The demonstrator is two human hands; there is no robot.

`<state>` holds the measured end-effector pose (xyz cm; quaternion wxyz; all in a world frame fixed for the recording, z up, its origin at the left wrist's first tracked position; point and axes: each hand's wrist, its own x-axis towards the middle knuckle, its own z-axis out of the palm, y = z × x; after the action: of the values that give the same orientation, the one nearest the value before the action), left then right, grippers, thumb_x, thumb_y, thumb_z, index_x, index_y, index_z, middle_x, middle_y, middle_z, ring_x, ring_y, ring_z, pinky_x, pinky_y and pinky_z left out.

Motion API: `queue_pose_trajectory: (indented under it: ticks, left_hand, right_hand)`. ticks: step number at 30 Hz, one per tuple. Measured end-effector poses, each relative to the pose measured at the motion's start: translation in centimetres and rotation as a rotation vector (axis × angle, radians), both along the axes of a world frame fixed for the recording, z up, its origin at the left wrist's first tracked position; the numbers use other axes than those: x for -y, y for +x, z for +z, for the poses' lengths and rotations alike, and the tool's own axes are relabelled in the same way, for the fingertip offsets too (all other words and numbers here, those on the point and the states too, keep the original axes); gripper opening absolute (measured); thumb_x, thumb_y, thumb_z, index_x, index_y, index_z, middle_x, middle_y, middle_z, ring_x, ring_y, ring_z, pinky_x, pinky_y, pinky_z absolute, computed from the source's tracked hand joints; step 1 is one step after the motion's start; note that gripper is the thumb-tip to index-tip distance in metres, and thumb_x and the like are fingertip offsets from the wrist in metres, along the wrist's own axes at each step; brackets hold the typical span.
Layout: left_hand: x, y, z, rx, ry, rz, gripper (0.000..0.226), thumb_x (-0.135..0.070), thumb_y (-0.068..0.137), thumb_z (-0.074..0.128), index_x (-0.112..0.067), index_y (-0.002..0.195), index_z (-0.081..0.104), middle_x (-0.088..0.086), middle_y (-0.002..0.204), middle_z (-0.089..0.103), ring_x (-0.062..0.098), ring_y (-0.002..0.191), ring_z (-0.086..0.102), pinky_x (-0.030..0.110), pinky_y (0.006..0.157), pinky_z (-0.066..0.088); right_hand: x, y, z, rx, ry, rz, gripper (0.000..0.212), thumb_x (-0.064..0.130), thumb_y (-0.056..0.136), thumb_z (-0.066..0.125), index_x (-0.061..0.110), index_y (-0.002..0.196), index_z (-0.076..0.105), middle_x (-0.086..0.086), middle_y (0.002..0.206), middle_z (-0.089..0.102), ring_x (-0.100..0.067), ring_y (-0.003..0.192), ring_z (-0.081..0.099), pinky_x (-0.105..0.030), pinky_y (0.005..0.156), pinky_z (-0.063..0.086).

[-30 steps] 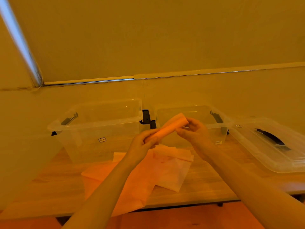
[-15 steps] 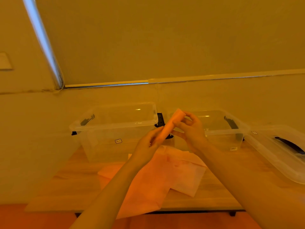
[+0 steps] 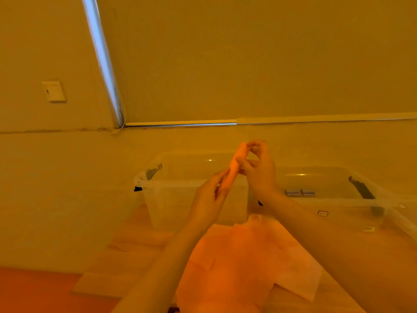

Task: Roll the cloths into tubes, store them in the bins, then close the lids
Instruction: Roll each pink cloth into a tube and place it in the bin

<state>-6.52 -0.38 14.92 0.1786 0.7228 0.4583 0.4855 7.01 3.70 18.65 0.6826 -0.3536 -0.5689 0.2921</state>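
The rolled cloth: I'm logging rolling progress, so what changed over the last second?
The rolled cloth went from slanted with a loose flap to a tight, steeper tube, raised before the left bin. Left hand and right hand kept their grip. Flat cloths stayed on the table.

Two open bins side by side on table, hands up in front of them, cloths nearest camera.

Left bin (image 3: 180, 190) sits mid-frame, right bin (image 3: 334, 199) just beside it to the right, both at the table's (image 3: 126, 256) far edge against the wall. Two small items (image 3: 300, 192) lie in the right bin. Flat cloths (image 3: 243, 263) lie on the table before the bins, lower centre, overhanging the near edge. Rolled cloth (image 3: 234, 170) is held tilted above the cloths, in front of the left bin: left hand (image 3: 207, 202) on its lower end, right hand (image 3: 259, 170) on its upper end. Wall plate (image 3: 54, 91) upper left; vertical pole (image 3: 103, 62) right of it.
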Motion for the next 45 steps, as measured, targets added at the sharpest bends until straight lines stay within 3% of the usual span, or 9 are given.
queue_pose_trajectory:
  ticks: [4,9,13,18,24,27,30,37,45]
  left_hand:
    - [-1.4,-2.0,0.2,0.011,-0.002,0.016,0.041,-0.026,0.098,0.049,-0.035,0.137,0.042,-0.016,0.114,0.055,0.004,0.094,0.060,0.037,0.079,0.056]
    - [-3.6,-3.9,1.5,0.045,0.003,0.031,0.038,-0.018,0.099,0.049,-0.050,0.118,0.040,-0.032,0.104,0.050,-0.021,0.083,0.054,0.011,0.069,0.048]
    - [-6.5,-4.7,2.6,0.017,-0.026,0.046,0.037,-0.020,0.098,0.050,-0.044,0.124,0.042,-0.023,0.102,0.054,-0.012,0.080,0.055,0.017,0.070,0.051]
    - [-10.3,-4.9,4.2,0.022,-0.111,0.079,0.041,-0.021,0.097,0.052,-0.027,0.137,0.046,-0.009,0.112,0.055,0.001,0.084,0.055,0.020,0.065,0.053]
    - [-14.1,-5.8,4.1,0.023,-0.262,0.134,0.045,-0.015,0.094,0.057,-0.025,0.137,0.047,0.004,0.129,0.056,0.009,0.095,0.054,0.017,0.058,0.050]
    - [-15.4,-6.8,3.4,0.042,-0.365,0.144,0.047,-0.008,0.092,0.058,-0.023,0.136,0.048,0.009,0.126,0.058,0.018,0.097,0.060,0.028,0.064,0.057]
    - [-16.4,-8.4,3.2,-0.023,-0.470,0.124,0.050,0.000,0.091,0.057,-0.020,0.136,0.047,0.014,0.123,0.060,0.027,0.100,0.064,0.028,0.061,0.056]
    - [-18.2,-13.1,2.7,-0.327,-0.567,0.124,0.056,0.001,0.083,0.066,-0.019,0.133,0.050,0.012,0.123,0.058,0.022,0.097,0.062,0.037,0.079,0.056]
    - [-19.8,-16.2,1.4,-0.467,-0.401,0.228,0.052,-0.004,0.083,0.067,-0.021,0.130,0.054,0.005,0.122,0.060,0.020,0.101,0.062,0.025,0.074,0.046]
  right_hand:
    - [-2.4,-2.2,0.5,0.044,-0.021,0.057,0.025,0.002,0.090,0.063,0.026,0.086,0.057,-0.001,0.105,0.060,-0.029,0.091,0.066,-0.035,0.068,0.059]
    - [-5.8,-3.9,1.1,0.124,-0.082,0.135,0.023,0.000,0.085,0.067,0.017,0.101,0.065,-0.009,0.127,0.056,-0.026,0.098,0.066,-0.032,0.074,0.059]
    - [-8.5,-4.9,2.3,0.042,-0.168,0.220,0.032,-0.009,0.082,0.066,0.015,0.103,0.064,-0.010,0.131,0.054,-0.023,0.092,0.066,-0.030,0.065,0.059]
    - [-11.7,-5.5,3.7,0.027,-0.280,0.307,0.045,-0.014,0.084,0.060,0.010,0.122,0.059,-0.009,0.115,0.055,-0.021,0.092,0.061,-0.028,0.060,0.059]
    - [-15.7,-6.5,2.1,0.087,-0.382,0.364,0.051,-0.015,0.085,0.058,0.010,0.129,0.054,-0.012,0.134,0.046,-0.028,0.109,0.056,-0.036,0.068,0.057]
    - [-17.0,-7.8,0.7,0.069,-0.433,0.364,0.052,-0.018,0.084,0.058,0.007,0.129,0.054,-0.016,0.142,0.042,-0.034,0.117,0.053,-0.029,0.059,0.057]
    - [-18.0,-9.3,-0.5,0.023,-0.503,0.374,0.054,-0.021,0.083,0.056,0.005,0.130,0.053,-0.016,0.146,0.036,-0.038,0.119,0.051,-0.029,0.055,0.055]
    - [-19.8,-13.0,-3.0,0.066,-0.602,0.413,0.053,-0.024,0.082,0.053,0.003,0.128,0.051,-0.022,0.138,0.043,-0.043,0.113,0.053,-0.033,0.051,0.054]
    - [-21.7,-16.3,-7.3,0.231,-0.688,0.527,0.053,-0.026,0.082,0.051,0.006,0.124,0.055,-0.022,0.121,0.050,-0.036,0.094,0.056,-0.040,0.057,0.054]
